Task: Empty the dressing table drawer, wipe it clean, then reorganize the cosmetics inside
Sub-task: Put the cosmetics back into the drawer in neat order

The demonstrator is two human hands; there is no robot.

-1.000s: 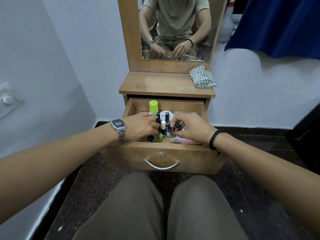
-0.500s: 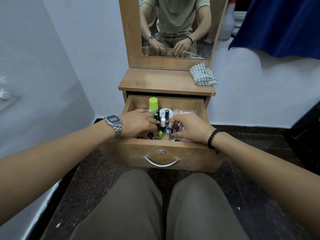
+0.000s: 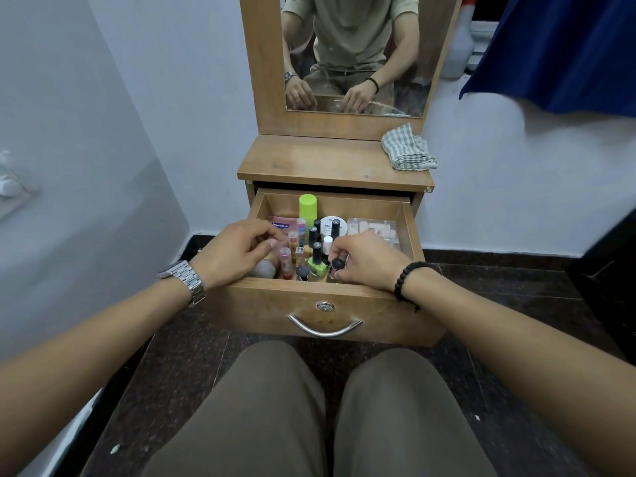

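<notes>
The wooden drawer [image 3: 323, 297] stands pulled out, with several cosmetics upright inside: a lime-capped bottle [image 3: 307, 208], a green nail polish [image 3: 317, 265], a white round jar [image 3: 332, 224], a pink Vaseline pack [image 3: 283, 224] and a clear compartment box [image 3: 373, 228]. My left hand [image 3: 237, 251] reaches into the drawer's left side, fingers curled near a small red-topped tube [image 3: 285, 258]; whether it grips anything is hidden. My right hand [image 3: 366, 261] pinches the black cap of a small pinkish nail polish bottle [image 3: 335, 266] at the drawer's front.
A folded checked cloth [image 3: 407, 149] lies on the right of the dressing table top [image 3: 320, 163], below the mirror [image 3: 354, 53]. Walls stand close on the left and behind. My knees sit just before the drawer on a dark floor [image 3: 165, 373]. A blue curtain [image 3: 557, 49] hangs upper right.
My right hand has lowered its nail polish bottle toward the drawer's front. My left hand has drawn back a little to the left, uncovering several small tubes.
</notes>
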